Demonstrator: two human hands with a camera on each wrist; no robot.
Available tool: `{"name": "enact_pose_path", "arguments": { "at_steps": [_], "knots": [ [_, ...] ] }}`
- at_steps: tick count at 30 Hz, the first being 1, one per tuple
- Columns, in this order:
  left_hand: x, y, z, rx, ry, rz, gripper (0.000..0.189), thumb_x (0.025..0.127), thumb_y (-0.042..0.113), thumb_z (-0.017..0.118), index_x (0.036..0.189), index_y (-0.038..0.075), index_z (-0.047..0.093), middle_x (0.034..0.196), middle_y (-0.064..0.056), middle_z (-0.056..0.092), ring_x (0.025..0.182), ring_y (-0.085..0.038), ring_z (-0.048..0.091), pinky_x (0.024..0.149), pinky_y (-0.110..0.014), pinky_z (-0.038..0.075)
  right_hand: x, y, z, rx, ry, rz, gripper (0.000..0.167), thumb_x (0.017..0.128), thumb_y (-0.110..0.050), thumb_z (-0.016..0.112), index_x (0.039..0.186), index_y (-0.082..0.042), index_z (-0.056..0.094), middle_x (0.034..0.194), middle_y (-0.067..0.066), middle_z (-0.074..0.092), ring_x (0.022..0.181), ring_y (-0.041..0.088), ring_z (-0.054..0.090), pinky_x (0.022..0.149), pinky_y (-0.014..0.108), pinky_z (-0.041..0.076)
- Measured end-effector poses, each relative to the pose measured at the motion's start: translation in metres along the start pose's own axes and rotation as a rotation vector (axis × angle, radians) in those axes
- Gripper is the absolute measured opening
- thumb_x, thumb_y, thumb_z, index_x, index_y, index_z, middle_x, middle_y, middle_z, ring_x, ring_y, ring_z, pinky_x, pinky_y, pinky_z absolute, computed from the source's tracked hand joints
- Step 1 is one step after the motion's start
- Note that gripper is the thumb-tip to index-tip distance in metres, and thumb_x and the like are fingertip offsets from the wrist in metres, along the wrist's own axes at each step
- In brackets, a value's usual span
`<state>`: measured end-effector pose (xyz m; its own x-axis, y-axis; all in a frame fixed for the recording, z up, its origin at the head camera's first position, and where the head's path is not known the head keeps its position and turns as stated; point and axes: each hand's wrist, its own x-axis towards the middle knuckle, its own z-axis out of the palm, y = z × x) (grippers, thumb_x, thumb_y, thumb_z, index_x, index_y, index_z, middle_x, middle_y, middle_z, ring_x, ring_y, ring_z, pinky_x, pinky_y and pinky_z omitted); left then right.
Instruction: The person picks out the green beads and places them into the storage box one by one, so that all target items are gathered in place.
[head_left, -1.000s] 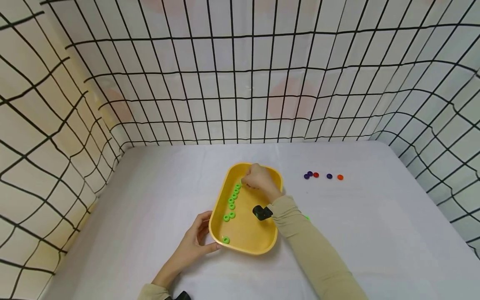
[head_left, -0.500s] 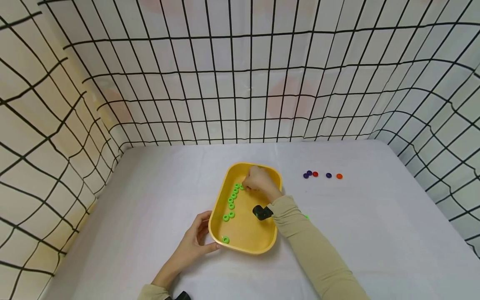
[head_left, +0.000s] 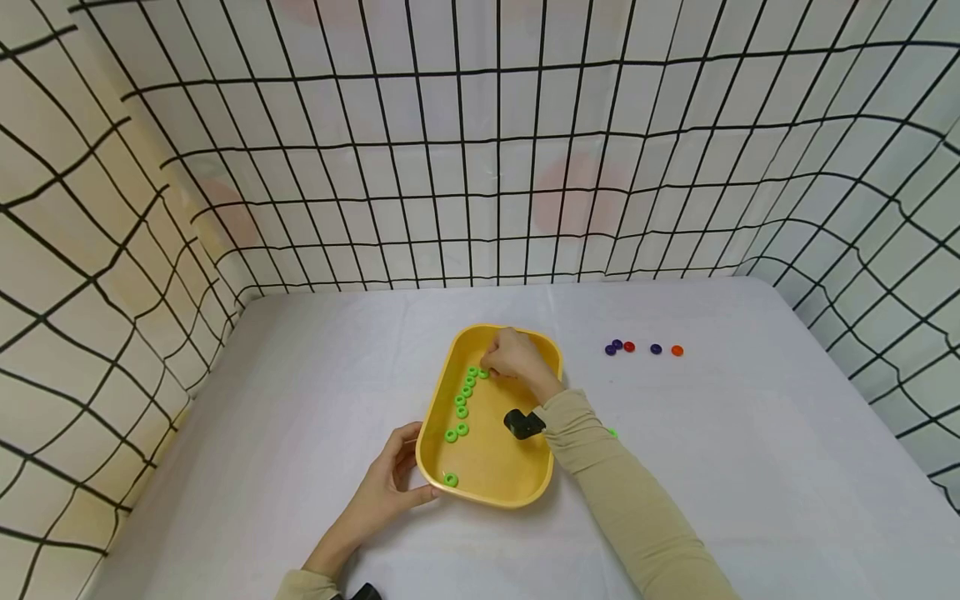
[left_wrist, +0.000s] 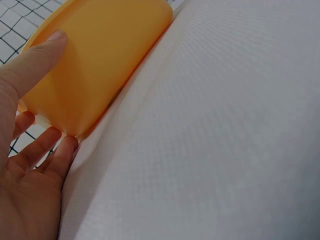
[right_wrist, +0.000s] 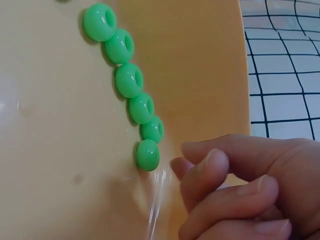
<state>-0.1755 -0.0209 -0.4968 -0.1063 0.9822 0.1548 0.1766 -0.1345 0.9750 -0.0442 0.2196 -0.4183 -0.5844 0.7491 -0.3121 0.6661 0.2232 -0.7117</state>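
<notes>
A yellow tray holds several green ring-shaped beads, most in a loose row along its left side. At the tray's near left corner my left hand grips it; the thumb lies on the outer wall and the fingers bend around the corner. My right hand is inside the tray's far end with curled fingers. In the right wrist view, its fingertips are just beside the last green bead, and nothing shows between them. Thin clear streaks run down from that bead.
To the right of the tray lie several purple beads, a red bead and an orange bead on the white cloth. A green bit peeks out past the right sleeve. Black netting rises behind and at both sides.
The green bead at my right fingertips, mostly covered a second ago, now shows in full at the end of the row. My left hand and the tray stay in place.
</notes>
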Motion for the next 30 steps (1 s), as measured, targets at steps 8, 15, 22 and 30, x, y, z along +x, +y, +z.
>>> {"name": "enact_pose_path", "arguments": {
  "at_steps": [8,15,22,30],
  "knots": [
    [0.001,-0.001,0.004,-0.01,-0.014,0.014,0.08,0.078,0.007,0.083,0.144,0.007,0.038,0.146,-0.019,0.044,0.132,-0.039,0.045,0.108,-0.015,0.038,-0.011,0.007,-0.03,0.173,0.036,-0.039,0.02,0.094,-0.015,0.065,0.101,0.004,0.07,0.066,0.01,0.062,0.045,0.01,0.039,0.047,0.021,0.034],
    [0.004,0.0,0.002,0.0,-0.021,0.025,0.081,0.078,0.007,0.083,0.145,0.009,0.038,0.147,-0.016,0.044,0.132,-0.029,0.047,0.109,-0.016,0.038,-0.042,0.044,-0.089,0.346,0.128,-0.013,0.03,0.096,-0.02,0.063,0.109,0.007,0.061,0.059,-0.002,0.051,0.045,0.006,0.036,0.043,0.017,0.028],
    [0.003,0.0,-0.001,0.018,-0.01,0.048,0.08,0.079,0.007,0.083,0.145,0.007,0.037,0.145,-0.02,0.044,0.13,-0.027,0.049,0.107,-0.014,0.039,-0.066,0.123,-0.097,0.274,0.117,0.068,0.029,0.097,-0.022,0.062,0.105,0.006,0.06,0.061,-0.003,0.052,0.048,0.005,0.039,0.043,0.019,0.032],
    [-0.001,-0.002,0.001,0.012,0.002,0.018,0.08,0.078,0.007,0.083,0.145,0.007,0.038,0.145,-0.019,0.046,0.13,-0.023,0.049,0.107,-0.014,0.039,-0.1,0.178,-0.093,0.267,-0.012,-0.014,0.031,0.091,-0.022,0.07,0.107,0.004,0.062,0.056,-0.003,0.051,0.042,0.005,0.036,0.039,0.019,0.03]
  ]
}}
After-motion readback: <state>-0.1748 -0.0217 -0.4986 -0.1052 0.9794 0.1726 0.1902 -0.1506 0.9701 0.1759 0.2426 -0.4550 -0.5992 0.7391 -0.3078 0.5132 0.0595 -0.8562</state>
